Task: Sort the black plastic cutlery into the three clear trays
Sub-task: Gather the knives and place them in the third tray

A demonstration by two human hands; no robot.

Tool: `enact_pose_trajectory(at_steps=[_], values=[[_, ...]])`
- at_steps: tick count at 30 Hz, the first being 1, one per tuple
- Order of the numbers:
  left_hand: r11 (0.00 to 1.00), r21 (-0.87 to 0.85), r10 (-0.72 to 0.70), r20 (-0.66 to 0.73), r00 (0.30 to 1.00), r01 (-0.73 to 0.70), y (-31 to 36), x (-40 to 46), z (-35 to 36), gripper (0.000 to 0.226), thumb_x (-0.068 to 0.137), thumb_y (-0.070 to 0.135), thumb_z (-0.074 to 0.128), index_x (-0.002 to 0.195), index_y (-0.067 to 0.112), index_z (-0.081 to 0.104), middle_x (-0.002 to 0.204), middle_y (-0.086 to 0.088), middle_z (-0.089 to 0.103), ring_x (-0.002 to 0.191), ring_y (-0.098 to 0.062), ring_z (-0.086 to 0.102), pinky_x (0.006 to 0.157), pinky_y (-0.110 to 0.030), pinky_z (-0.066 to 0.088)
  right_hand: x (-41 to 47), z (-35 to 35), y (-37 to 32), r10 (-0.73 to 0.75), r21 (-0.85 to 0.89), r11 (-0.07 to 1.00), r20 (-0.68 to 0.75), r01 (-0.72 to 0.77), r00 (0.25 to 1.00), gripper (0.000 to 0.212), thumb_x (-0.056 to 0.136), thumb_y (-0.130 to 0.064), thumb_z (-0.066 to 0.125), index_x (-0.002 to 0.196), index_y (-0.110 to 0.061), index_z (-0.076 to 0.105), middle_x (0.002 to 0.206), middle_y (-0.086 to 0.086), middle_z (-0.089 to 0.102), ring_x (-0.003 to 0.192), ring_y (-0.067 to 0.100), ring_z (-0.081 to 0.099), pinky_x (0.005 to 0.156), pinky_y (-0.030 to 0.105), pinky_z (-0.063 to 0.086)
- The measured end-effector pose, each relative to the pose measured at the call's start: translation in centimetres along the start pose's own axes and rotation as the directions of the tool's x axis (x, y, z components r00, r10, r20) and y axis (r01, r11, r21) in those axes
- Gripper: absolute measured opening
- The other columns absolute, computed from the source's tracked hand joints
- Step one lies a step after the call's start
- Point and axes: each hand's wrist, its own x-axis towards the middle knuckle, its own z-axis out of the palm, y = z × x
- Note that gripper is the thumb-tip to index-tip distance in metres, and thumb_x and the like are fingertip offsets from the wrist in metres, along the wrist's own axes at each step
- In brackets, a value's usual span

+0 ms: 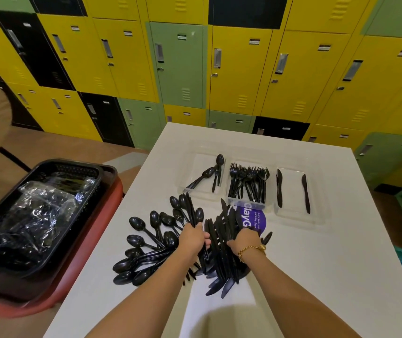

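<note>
Fingertips of both hands are buried in the pile [219, 242]. Left hand [193, 236] curls round knives; right hand [245, 240] grips knives too.

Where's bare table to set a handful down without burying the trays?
Bare white table right of the right hand, below the knife tray; also behind the trays. Crowded: the cutlery pile under both hands, reaching the fork tray.

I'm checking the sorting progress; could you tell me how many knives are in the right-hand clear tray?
2: one knife along the left side of the right tray, the other knife nearer its right side.
</note>
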Motion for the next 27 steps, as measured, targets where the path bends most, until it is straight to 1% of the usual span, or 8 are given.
enact_pose_trajectory(at_steps=[9, 12, 14, 16, 19, 21, 24, 27], values=[[0.999, 0.042, -0.029, 0.025, 0.999, 0.028, 0.0, 0.4, 0.4, 0.038, 0.102, 0.016, 0.034, 0.136, 0.0, 0.03, 0.069, -0.007, 0.048, 0.053, -0.016, 0.043, 0.053, -0.028, 0.043, 0.2, -0.2, 0.0, 0.008, -0.033, 0.999, 0.001, -0.008, 1.0, 0.035, 0.088, -0.029, 0.06, 0.112, -0.003, 0.061, 0.108, 0.011, 0.065, 0.099, 0.025, 0.063, 0.082, 0.028, 0.052], [0.998, 0.047, -0.037, 0.026, 0.999, 0.036, 0.1, 0.3, 0.6, 0.04, 0.102, 0.016, 0.034, 0.138, -0.001, 0.029, 0.069, -0.007, 0.05, 0.053, -0.017, 0.045, 0.055, -0.03, 0.045, 0.2, -0.5, 0.0, 0.007, -0.041, 0.999, 0.006, -0.007, 1.0, 0.034, 0.087, -0.03, 0.062, 0.109, -0.004, 0.062, 0.093, 0.008, 0.06, 0.085, 0.021, 0.058, 0.079, 0.026, 0.052], [0.998, 0.048, -0.039, 0.018, 0.999, 0.038, 0.2, 0.3, 0.7, 0.04, 0.102, 0.016, 0.034, 0.138, -0.001, 0.031, 0.069, -0.008, 0.051, 0.054, -0.017, 0.046, 0.056, -0.03, 0.045, 0.1, -0.8, -0.3, -0.021, -0.069, 0.997, 0.018, 0.023, 1.0, 0.034, 0.086, -0.032, 0.061, 0.106, -0.004, 0.062, 0.092, 0.008, 0.058, 0.085, 0.02, 0.058, 0.077, 0.025, 0.051], [0.999, 0.038, -0.038, 0.021, 0.999, 0.037, 0.4, 0.1, 1.0, 0.037, 0.101, 0.015, 0.034, 0.134, -0.002, 0.034, 0.069, -0.009, 0.051, 0.054, -0.018, 0.046, 0.055, -0.03, 0.044, -0.1, -1.6, -0.7, -0.073, -0.087, 0.993, 0.033, 0.076, 0.997, 0.026, 0.085, -0.034, 0.061, 0.087, -0.008, 0.06, 0.09, 0.006, 0.061, 0.087, 0.02, 0.059, 0.072, 0.024, 0.051], [0.999, 0.033, -0.03, 0.037, 0.999, 0.029, 0.5, -0.3, 1.5, 0.032, 0.101, 0.016, 0.036, 0.126, -0.004, 0.039, 0.071, -0.01, 0.055, 0.055, -0.019, 0.05, 0.055, -0.031, 0.047, -0.5, -2.7, -1.2, -0.161, -0.035, 0.986, 0.105, 0.165, 0.981, 0.035, 0.084, -0.037, 0.06, 0.06, -0.016, 0.045, 0.063, -0.001, 0.05, 0.07, 0.016, 0.054, 0.05, 0.018, 0.039], [0.998, 0.066, -0.012, 0.04, 0.999, 0.009, 0.7, -0.8, 1.9, 0.031, 0.101, 0.021, 0.038, 0.12, -0.002, 0.047, 0.082, -0.011, 0.061, 0.067, -0.022, 0.058, 0.065, -0.036, 0.052, -0.8, -3.1, -1.3, -0.218, 0.06, 0.976, 0.172, 0.211, 0.961, 0.035, 0.085, -0.037, 0.06, 0.058, -0.018, 0.047, 0.058, -0.002, 0.049, 0.057, 0.013, 0.05, 0.05, 0.018, 0.039], [0.998, 0.062, -0.009, 0.051, 0.999, 0.006, 1.2, -1.1, 2.8, 0.035, 0.1, 0.029, 0.037, 0.123, 0.006, 0.051, 0.112, -0.015, 0.063, 0.103, -0.029, 0.062, 0.094, -0.044, 0.052, -0.9, -3.7, -1.6, -0.289, 0.055, 0.957, 0.169, 0.284, 0.942, 0.033, 0.087, -0.032, 0.057, 0.058, -0.023, 0.045, 0.06, -0.004, 0.047, 0.052, 0.01, 0.044, 0.053, 0.019, 0.04], [1.0, 0.014, -0.003, 0.09, 0.996, 0.002, 1.8, -1.6, 3.6, 0.043, 0.101, 0.035, 0.032, 0.132, 0.01, 0.047, 0.123, -0.016, 0.06, 0.111, -0.028, 0.059, 0.1, -0.045, 0.048, -1.0, -4.4, -2.0, -0.302, 0.094, 0.952, 0.149, 0.29, 0.942, 0.033, 0.088, -0.031, 0.056, 0.059, -0.021, 0.044, 0.06, -0.002, 0.048, 0.052, 0.012, 0.047, 0.05, 0.021, 0.042]])
